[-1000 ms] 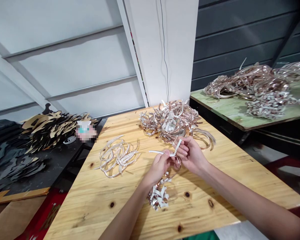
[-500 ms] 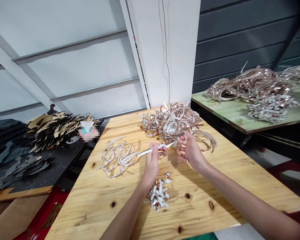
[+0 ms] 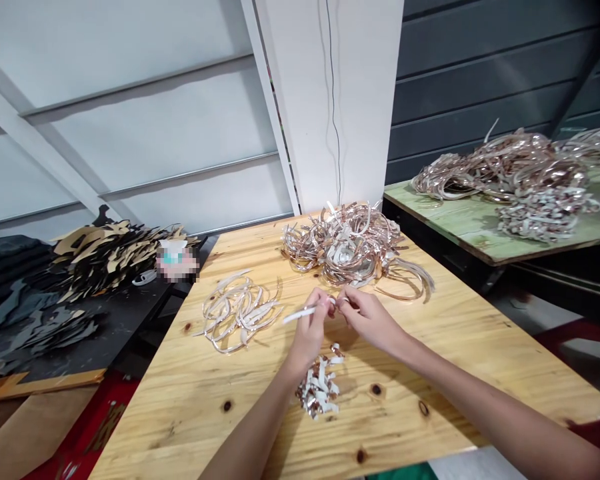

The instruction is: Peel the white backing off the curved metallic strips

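Both my hands meet above the middle of a pale wooden table (image 3: 430, 373). My left hand (image 3: 311, 328) is closed on a thin white strip (image 3: 299, 313) that sticks out to the left. My right hand (image 3: 367, 319) pinches the strip's other end, fingertips touching the left hand's. A tangled heap of shiny rose-gold strips (image 3: 350, 243) lies just behind my hands. A flatter pile of pale strips (image 3: 237, 310) lies to the left. Small cut scraps (image 3: 319, 387) sit on the table under my left wrist.
A green-topped table (image 3: 475, 227) at the right carries another large heap of metallic strips (image 3: 520, 170). At the left a dark bench holds tan and black cut shapes (image 3: 105, 257) and grey pieces (image 3: 40, 327). A white pillar (image 3: 330, 100) stands behind the table.
The strip has been pulled out straight to the left. My right hand opened briefly, then came back down to pinch the strip's end beside my left hand.
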Available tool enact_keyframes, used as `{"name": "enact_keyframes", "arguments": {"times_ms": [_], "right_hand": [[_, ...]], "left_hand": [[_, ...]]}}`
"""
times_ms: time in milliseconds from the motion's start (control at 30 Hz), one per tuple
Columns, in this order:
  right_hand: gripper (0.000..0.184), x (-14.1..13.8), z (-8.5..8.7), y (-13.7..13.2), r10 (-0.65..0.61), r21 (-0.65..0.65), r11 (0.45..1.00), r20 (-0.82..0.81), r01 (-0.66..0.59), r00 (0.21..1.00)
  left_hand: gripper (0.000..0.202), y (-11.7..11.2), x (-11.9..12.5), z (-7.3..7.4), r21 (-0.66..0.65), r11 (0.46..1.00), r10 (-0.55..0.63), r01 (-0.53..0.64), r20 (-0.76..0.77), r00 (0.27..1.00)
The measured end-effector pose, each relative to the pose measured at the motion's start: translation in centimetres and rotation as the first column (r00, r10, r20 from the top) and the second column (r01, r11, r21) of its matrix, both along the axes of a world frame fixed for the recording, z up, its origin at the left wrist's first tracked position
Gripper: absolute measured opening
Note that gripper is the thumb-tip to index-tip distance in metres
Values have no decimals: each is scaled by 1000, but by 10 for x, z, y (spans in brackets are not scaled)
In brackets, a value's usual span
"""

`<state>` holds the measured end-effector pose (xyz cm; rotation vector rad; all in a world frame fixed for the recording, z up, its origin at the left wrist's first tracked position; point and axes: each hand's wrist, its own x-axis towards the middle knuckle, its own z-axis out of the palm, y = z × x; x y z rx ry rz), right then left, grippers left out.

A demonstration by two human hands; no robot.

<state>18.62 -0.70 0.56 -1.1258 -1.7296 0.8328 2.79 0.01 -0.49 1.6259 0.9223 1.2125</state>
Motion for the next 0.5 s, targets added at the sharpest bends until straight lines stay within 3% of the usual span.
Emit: {"name": "enact_keyframes", "arguments": {"times_ms": [100,233,367,500], "right_hand": [[23,-2,1,-3,25,73,997,96,-32,995],[27,-2,2,-5,59,65,996,93,-65,994],[29,-1,-3,-3,90,-11,996,-30,-90,996],[30,0,-8,3,121,-118,981,-257,-155,959]], "left_hand": [[38,-1,-1,2,-11,999,38,-41,-185,982],[44,-3,-2,2,-34,997,56,-67,-252,966],[46,-3,-3,2,-42,999,21,-32,-242,970],[49,1,0,-1,-52,998,-31,22,-166,986]]}}
